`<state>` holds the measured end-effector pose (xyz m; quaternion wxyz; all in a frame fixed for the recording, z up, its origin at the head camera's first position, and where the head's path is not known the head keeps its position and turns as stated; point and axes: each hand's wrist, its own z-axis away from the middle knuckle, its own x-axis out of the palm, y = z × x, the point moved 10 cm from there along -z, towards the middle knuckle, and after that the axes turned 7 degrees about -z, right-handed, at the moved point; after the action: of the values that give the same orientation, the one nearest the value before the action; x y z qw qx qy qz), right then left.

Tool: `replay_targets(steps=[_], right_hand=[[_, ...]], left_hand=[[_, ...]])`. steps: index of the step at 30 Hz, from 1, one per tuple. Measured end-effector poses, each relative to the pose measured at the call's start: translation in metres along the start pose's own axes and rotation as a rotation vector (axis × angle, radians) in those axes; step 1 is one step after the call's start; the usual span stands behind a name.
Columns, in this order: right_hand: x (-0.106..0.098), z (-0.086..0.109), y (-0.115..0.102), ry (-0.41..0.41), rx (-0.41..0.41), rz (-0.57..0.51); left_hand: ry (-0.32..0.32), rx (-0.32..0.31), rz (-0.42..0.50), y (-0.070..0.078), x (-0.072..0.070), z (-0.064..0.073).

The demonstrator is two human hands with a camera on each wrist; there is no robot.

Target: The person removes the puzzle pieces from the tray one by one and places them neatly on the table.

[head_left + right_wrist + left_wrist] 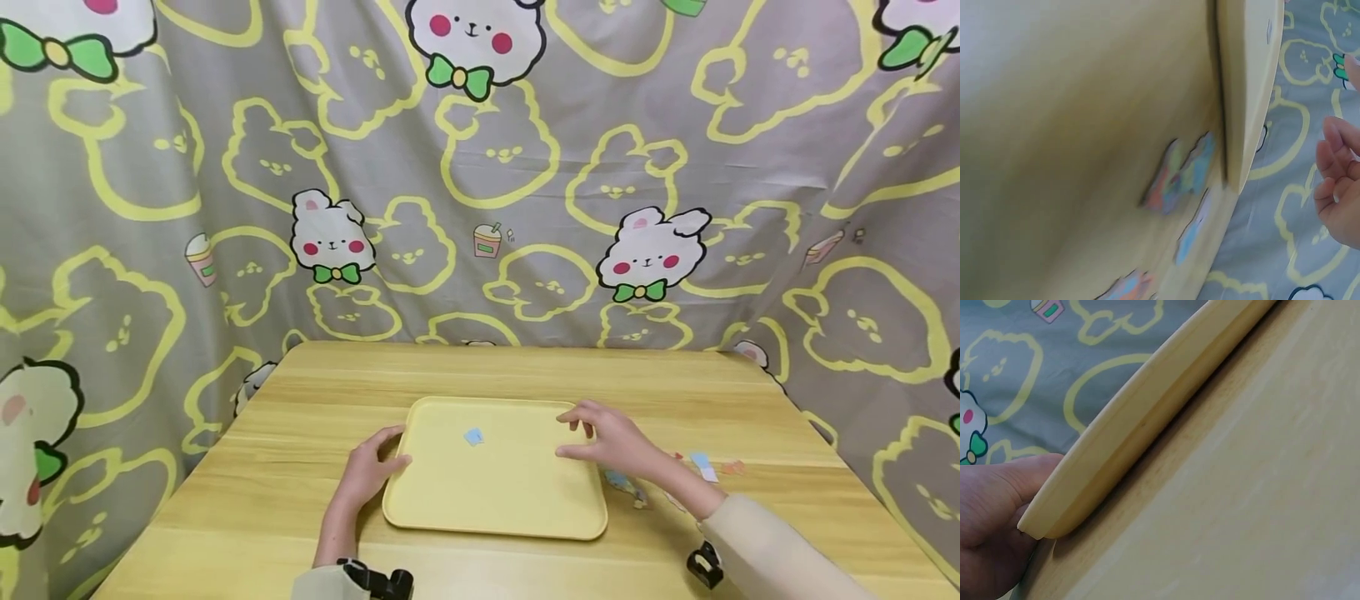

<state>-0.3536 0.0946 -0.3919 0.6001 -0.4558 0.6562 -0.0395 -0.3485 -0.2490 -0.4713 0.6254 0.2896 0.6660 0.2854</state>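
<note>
A pale yellow tray [495, 492] lies on the wooden table in the head view. One small light blue piece, like a jigsaw piece [473, 436], sits on its upper left part. My left hand [366, 471] holds the tray's left rim, thumb over the edge; the left wrist view shows that hand [997, 519] against the tray's corner [1122, 431]. Over the tray's right side hovers my right hand [611, 442], fingers loosely bent and apart, nothing between them. In the right wrist view, this hand [1341, 187] shows at the right edge.
Several colourful flat pieces lie right of the tray, among them a blue and white piece [702, 467], an orange piece [733, 468] and a bluish piece [622, 482] by the tray. My right forearm partly covers them. A patterned curtain [525, 167] hangs behind the wooden table [337, 375].
</note>
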Motion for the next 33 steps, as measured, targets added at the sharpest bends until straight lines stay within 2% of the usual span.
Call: replay_targets(steps=[13,22,29,33], right_hand=[[0.022,-0.035,-0.025,-0.035,-0.121,0.114],[0.045,-0.055,-0.036,-0.068,-0.172,0.198],[0.061,-0.069,-0.056,-0.039,-0.274,0.293],[0.07,-0.076,-0.064,-0.019,-0.322,0.383]], left_hand=[[0.028,0.019,0.002,0.001,0.0,0.0],[0.04,0.024,-0.003,-0.001,0.001,0.001],[0.038,0.012,0.002,-0.001,0.001,0.001],[0.036,0.012,0.006,0.001,0.001,0.002]])
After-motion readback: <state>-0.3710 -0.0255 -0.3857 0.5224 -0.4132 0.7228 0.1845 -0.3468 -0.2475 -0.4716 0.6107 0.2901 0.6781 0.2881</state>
